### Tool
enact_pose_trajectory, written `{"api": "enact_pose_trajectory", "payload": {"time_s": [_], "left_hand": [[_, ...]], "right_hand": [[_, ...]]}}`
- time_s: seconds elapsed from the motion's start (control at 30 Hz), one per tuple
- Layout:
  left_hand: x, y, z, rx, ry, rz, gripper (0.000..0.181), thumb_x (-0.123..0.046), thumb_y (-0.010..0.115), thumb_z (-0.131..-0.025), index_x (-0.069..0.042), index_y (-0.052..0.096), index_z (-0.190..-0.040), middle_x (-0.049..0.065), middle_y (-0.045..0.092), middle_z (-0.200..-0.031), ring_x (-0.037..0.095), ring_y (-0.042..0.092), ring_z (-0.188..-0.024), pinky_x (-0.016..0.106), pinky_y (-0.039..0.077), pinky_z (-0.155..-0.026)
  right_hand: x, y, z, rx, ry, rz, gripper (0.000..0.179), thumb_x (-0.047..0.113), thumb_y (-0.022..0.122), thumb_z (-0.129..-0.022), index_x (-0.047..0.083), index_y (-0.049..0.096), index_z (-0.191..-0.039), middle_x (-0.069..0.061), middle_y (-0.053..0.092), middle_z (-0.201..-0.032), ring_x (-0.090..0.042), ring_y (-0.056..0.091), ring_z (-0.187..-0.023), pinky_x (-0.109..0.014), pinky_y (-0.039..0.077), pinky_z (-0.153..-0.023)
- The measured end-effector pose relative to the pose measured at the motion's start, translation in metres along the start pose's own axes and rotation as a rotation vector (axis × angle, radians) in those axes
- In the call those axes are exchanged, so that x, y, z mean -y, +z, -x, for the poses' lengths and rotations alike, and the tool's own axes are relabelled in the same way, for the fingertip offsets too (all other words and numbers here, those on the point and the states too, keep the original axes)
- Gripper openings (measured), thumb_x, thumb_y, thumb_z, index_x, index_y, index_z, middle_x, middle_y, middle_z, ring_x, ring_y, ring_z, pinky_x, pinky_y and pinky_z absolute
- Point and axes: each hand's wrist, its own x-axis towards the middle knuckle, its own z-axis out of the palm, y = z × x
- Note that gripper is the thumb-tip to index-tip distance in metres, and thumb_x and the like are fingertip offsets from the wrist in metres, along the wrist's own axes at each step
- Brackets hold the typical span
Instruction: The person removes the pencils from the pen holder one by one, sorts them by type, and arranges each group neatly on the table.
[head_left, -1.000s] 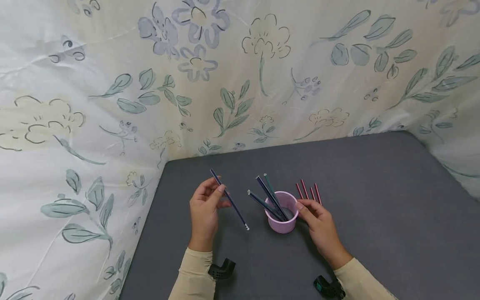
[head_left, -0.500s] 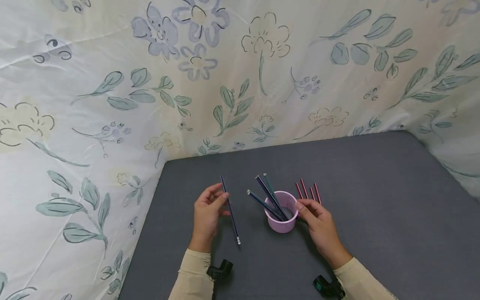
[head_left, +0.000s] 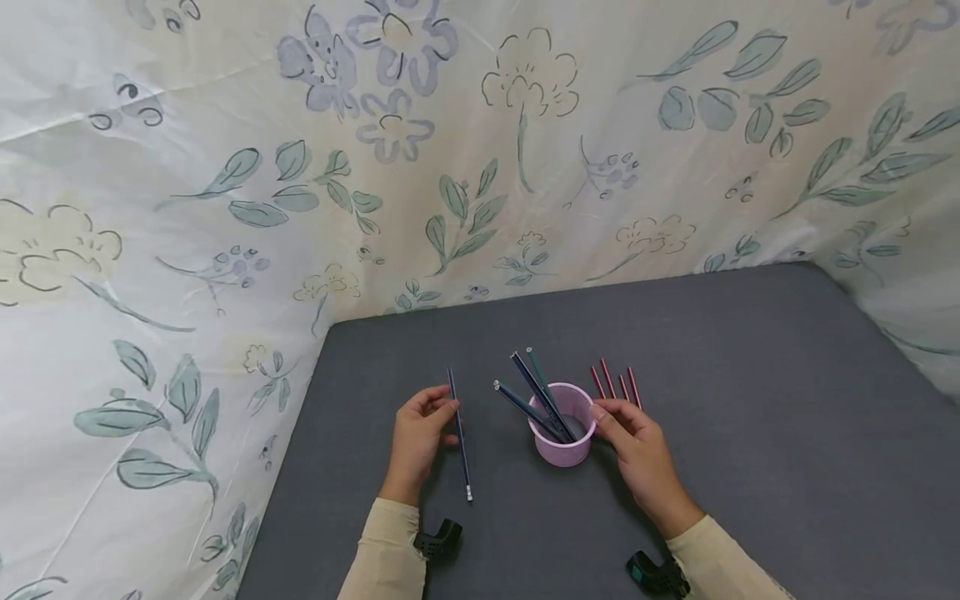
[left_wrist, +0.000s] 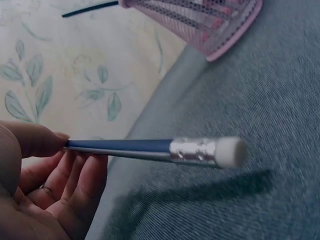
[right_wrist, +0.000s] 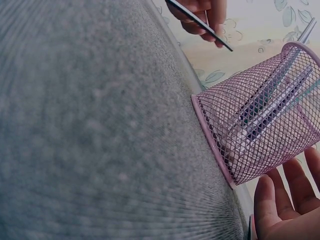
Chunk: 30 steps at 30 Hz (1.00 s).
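My left hand (head_left: 420, 437) pinches a dark blue pencil (head_left: 460, 446) between thumb and fingers, left of a pink mesh pencil cup (head_left: 562, 454). The pencil's white eraser (left_wrist: 232, 152) points toward me in the head view, its other end away. Several dark blue and green pencils (head_left: 542, 383) lean leftward in the cup, eraser ends down as the right wrist view shows through the mesh. At the cup's right side, my right hand (head_left: 641, 454) holds it by the rim, with its lower fingers (right_wrist: 295, 182) along the mesh wall. The cup stands upright on the table.
Several red pencils (head_left: 633, 387) lie on the grey table (head_left: 765, 433) just behind my right hand, partly hidden by it. A flowered cloth (head_left: 555, 233) hangs along the table's far and left edges. A black camera (head_left: 440, 540) sits at my left wrist.
My left hand has moved a little toward me and to the right. The pencil in it has swung from slanted to nearly straight, its eraser end nearer me. The right hand and cup stay put.
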Motion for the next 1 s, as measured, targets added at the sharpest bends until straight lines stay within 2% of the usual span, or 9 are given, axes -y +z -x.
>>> {"api": "enact_pose_trajectory", "payload": {"time_s": [0.37,0.77,1.0], "left_hand": [[0.011,0.0,-0.003,-0.017,-0.035,-0.081,0.035,-0.002,0.077,-0.098,0.008,0.071,-0.131,0.011,0.071,-0.097,0.018,0.069,-0.076,0.03,0.058,-0.05],[0.016,0.001,-0.003,-0.055,0.026,-0.22,0.029,0.003,0.077,-0.096,0.003,0.075,-0.125,0.01,0.074,-0.095,0.021,0.066,-0.075,0.029,0.055,-0.048],[0.014,0.002,-0.003,-0.059,0.027,-0.234,0.029,0.003,0.076,-0.097,0.004,0.074,-0.126,0.01,0.075,-0.096,0.024,0.068,-0.077,0.03,0.055,-0.048]], "right_hand": [[0.001,0.0,0.0,-0.002,0.002,0.006,0.028,0.016,0.068,-0.11,-0.009,0.071,-0.124,-0.027,0.068,-0.119,-0.029,0.071,-0.102,-0.028,0.059,-0.09],[0.003,-0.001,-0.001,0.008,-0.005,0.007,0.028,0.016,0.068,-0.11,-0.008,0.071,-0.124,-0.026,0.068,-0.12,-0.029,0.07,-0.104,-0.028,0.059,-0.09],[0.004,-0.001,-0.002,0.01,-0.004,0.0,0.028,0.016,0.068,-0.11,-0.008,0.071,-0.124,-0.026,0.068,-0.12,-0.028,0.07,-0.102,-0.029,0.059,-0.09]]}}
